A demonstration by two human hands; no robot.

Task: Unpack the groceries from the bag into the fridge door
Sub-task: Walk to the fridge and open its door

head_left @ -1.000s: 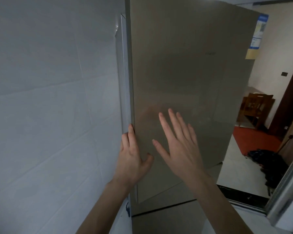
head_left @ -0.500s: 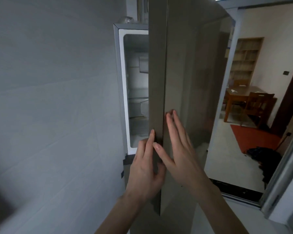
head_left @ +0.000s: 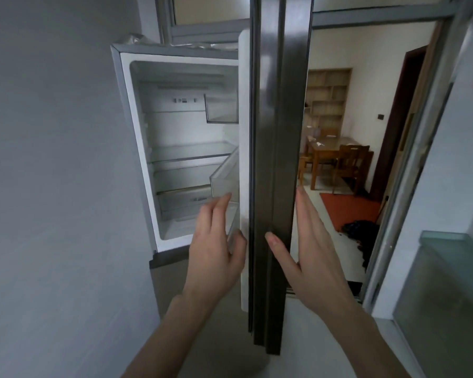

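The step in hand is opening the fridge: no groceries are out yet, so the task is barely begun. The door (head_left: 280,132) stands edge-on to the camera, running from 12 o'clock down through the centre of the view. The left hand (head_left: 216,246) is at the door's inner side, at about 7 o'clock of centre, fingers straight and loosely spread, the thumb touching the white inner edge; it grips nothing. The right hand (head_left: 311,249) lies flat on the outer steel face at about 5 o'clock, fingers straight, thumb on the door's edge, also holding nothing.

The fridge (head_left: 137,148) is open at 10 o'clock, its shelves bare. 2 clear door bins (head_left: 224,175) show on the inner side of the door, just above the left hand.

A dark heap on the floor (head_left: 359,231) at 3 o'clock, past the doorway, may be the bag, though it is too dim to be sure.

The next move calls for swinging the door wider so the bins face the person, then letting go and fetching the bag, which is well apart from both hands.
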